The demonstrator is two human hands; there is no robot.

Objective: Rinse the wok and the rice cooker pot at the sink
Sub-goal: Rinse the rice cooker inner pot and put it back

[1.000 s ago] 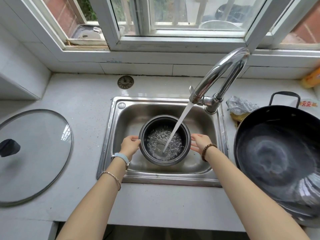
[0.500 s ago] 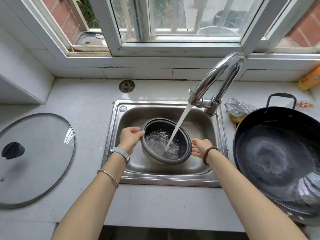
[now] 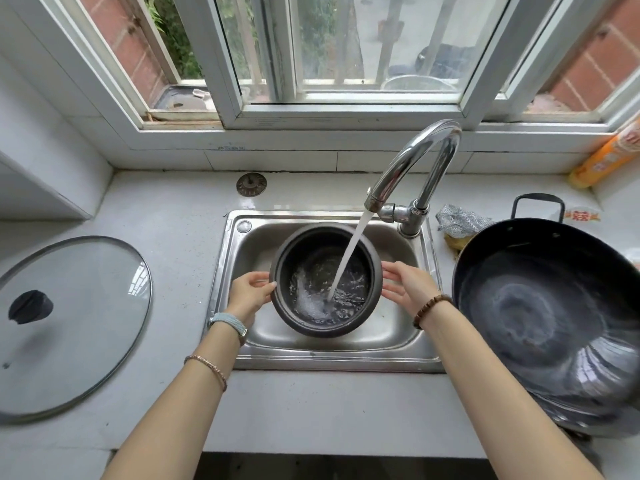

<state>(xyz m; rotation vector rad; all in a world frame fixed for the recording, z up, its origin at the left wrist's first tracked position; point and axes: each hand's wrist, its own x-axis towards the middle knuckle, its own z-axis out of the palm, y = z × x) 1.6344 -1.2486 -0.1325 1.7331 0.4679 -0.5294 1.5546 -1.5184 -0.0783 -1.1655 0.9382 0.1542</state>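
Pot (image 3: pixel 325 282) is in the sink (image 3: pixel 408 327), held between both hands, mouth tipped toward the camera. Left hand (image 3: pixel 250 295) is on the pot's left wall, thumb and fingertips on the rim, fingers curled around the side: closed on the pot. Right hand (image 3: pixel 408 289) is at the pot's right wall, fingers extended and fairly flat, palm facing the pot. Can't tell whether it presses the wall or sits just off it, so its grip is unclear.

Water stream (image 3: pixel 348 258) from the tap (image 3: pixel 412 174) falls between the two hands and lands inside the pot, low in the bowl. Water pools and churns there, with white froth on the side nearer the left hand.

Wok (image 3: pixel 554 313) sits on the counter (image 3: pixel 173 216) just outboard of the right wrist, well clear of the sink basin, empty-looking with a wet sheen. Its loop handle points away from the person. A silver scrubber (image 3: pixel 460 220) lies beyond the right hand, between the tap base and the wok rim.

Glass lid (image 3: pixel 69 327) lies flat on the counter, well outboard of the left hand, knob up. Drain plug (image 3: pixel 251 184) rests on the counter beyond the left hand, behind the sink.

Left wrist has a watch band, right wrist a bead bracelet.
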